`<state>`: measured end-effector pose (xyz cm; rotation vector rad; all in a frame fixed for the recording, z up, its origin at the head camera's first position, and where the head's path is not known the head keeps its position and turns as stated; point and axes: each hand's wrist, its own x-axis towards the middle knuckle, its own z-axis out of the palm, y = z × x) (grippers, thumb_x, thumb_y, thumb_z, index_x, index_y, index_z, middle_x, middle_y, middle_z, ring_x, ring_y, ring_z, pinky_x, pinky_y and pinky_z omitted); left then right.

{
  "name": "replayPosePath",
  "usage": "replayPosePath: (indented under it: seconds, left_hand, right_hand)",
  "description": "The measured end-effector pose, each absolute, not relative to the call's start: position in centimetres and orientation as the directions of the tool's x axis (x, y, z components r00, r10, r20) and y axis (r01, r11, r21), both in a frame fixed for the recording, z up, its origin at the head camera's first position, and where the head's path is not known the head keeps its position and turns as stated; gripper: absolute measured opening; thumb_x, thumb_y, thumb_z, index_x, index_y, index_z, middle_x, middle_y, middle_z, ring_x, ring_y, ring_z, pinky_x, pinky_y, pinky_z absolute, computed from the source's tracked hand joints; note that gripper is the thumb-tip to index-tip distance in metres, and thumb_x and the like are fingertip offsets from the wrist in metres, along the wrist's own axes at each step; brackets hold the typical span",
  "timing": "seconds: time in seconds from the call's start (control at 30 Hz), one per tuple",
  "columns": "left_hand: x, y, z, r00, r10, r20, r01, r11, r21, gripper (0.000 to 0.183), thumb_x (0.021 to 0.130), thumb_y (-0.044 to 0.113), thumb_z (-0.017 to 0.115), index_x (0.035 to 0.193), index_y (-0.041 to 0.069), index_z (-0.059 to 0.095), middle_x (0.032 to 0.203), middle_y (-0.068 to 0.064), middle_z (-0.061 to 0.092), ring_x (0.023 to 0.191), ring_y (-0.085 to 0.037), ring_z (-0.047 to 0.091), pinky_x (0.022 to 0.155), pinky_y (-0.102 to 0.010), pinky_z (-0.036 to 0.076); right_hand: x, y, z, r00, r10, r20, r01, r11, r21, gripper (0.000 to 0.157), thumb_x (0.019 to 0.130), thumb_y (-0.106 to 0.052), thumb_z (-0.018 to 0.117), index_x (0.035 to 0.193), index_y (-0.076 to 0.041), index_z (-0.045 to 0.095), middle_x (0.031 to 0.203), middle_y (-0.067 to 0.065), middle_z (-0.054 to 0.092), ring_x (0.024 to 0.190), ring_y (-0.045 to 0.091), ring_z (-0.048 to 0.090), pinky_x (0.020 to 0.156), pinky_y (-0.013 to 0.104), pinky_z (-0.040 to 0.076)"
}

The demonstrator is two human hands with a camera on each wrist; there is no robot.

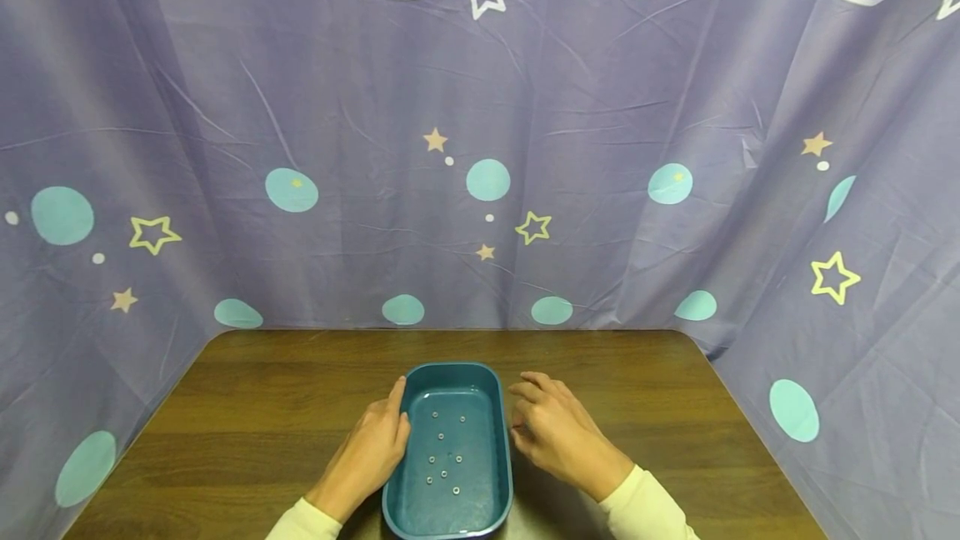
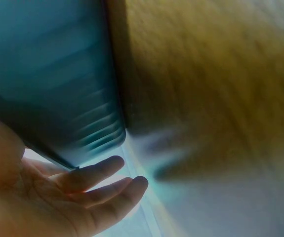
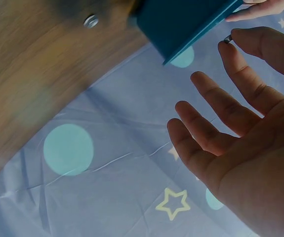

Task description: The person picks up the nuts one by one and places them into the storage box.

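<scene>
A teal rectangular tray (image 1: 447, 515) sits on the wooden table, with several small metal nuts (image 1: 444, 474) scattered over its floor. My left hand (image 1: 372, 446) rests against the tray's left rim, its fingers loosely extended; in the left wrist view the fingers (image 2: 97, 173) spread beside the tray's outer wall. To the right of the tray is my right hand (image 1: 555, 432). In the right wrist view, the thumb and index finger of the right hand (image 3: 250, 118) pinch a small metal nut (image 3: 227, 39), while the other fingers stay spread.
Another nut (image 3: 91, 20) lies on the brown wooden table (image 1: 660, 407) in the right wrist view. A purple curtain (image 1: 375, 215) with moons, stars and teal dots hangs behind the table and along both sides.
</scene>
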<state>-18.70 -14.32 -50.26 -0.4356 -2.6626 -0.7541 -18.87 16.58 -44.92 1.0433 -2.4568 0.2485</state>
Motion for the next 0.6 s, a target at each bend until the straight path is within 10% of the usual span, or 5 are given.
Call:
replayPosePath:
  seconds: [0.6]
  left_hand:
    - [-19.3,-14.8,-51.6,-0.819,0.227,0.527,0.479,0.776,0.411,0.057,0.101,0.001,0.064,0.154,-0.016,0.049,0.119,-0.035,0.073,0.11,-0.048,0.074,0.096,-0.061,0.06]
  right_hand:
    - [-17.1,10.9,-45.7,-0.533,-0.728,0.43,-0.784,0.617,0.072,0.009,0.085,-0.024,0.093,0.086,-0.022,0.084,0.126,0.002,0.078,0.132,0.033,0.067,0.107,0.046,0.058]
